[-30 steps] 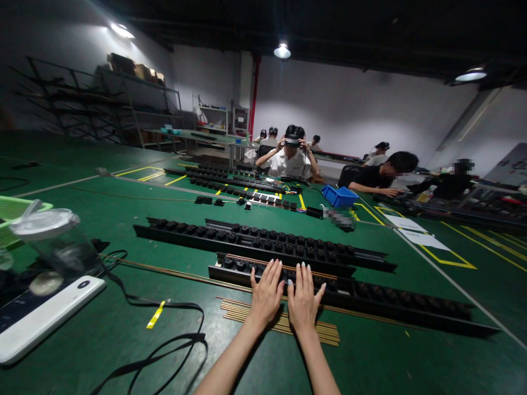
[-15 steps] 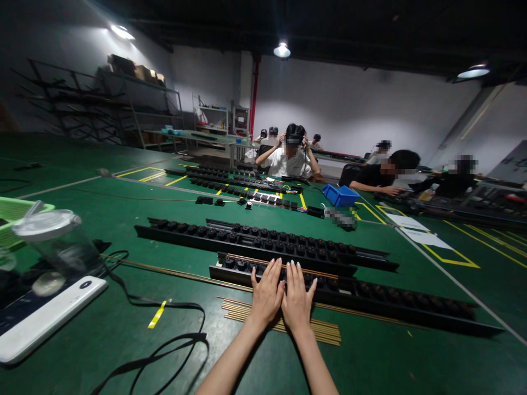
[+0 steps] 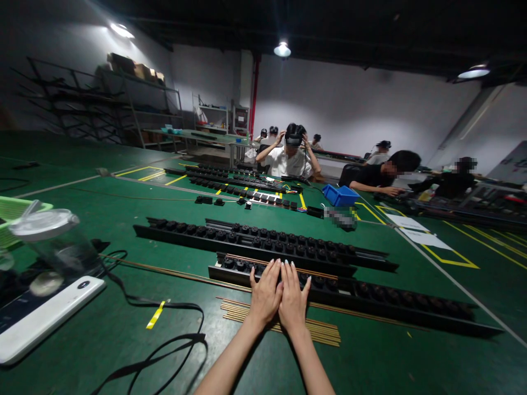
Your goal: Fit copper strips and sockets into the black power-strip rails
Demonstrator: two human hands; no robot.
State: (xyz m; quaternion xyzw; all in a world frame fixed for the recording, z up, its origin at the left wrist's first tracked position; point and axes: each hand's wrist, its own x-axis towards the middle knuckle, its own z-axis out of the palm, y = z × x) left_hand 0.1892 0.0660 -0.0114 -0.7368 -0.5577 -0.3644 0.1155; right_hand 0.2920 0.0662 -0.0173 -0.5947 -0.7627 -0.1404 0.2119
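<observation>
My left hand [image 3: 264, 296] and my right hand [image 3: 293, 299] lie side by side, palms down, fingers stretched forward over the nearest black rail [image 3: 382, 307]. Black round parts sit in a row inside this long channel. A thin copper-coloured rod [image 3: 317, 272] runs along its top, just past my fingertips. Whether my fingers press on the rail or only rest there, I cannot tell. Under my wrists lies a bundle of brass-coloured rods [image 3: 323, 333], partly hidden by my arms. Longer thin rods [image 3: 164, 270] stretch along the rail's near side toward the left.
Two more black rails [image 3: 247, 249] lie beyond. At left are a clear lidded jug [image 3: 61, 247], a white device [image 3: 53, 321], a green basket [image 3: 24, 211] and a looped black strap [image 3: 181, 304]. A blue bin [image 3: 341, 196] stands farther back. Several people sit across the tables.
My right hand has shifted slightly left, and its thumb now lies closer against my left hand. The rails and rods stay where they were.
</observation>
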